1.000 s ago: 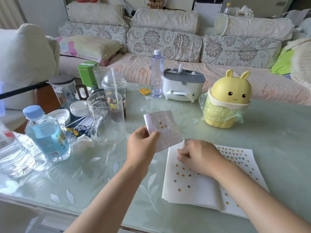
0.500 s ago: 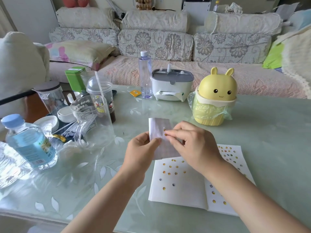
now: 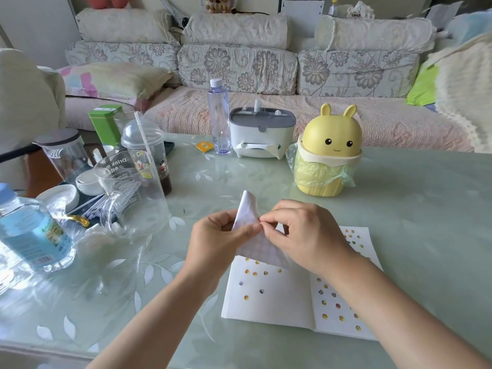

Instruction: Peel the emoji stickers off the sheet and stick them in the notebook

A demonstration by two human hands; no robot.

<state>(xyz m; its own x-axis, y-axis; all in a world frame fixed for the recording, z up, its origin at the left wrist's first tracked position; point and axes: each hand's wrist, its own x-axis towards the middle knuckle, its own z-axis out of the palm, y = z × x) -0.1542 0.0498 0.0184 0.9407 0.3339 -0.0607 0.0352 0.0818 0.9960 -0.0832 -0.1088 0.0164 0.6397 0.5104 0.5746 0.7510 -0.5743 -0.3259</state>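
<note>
A: How are the arms set?
B: Both forearms angle inward above the surface. The left hand grips the sticker sheet, which is bent, thumb clamped on its front.
A: The right?
B: The right hand pinches the sheet's edge, fingers curled. The notebook lies open just beneath.
</note>
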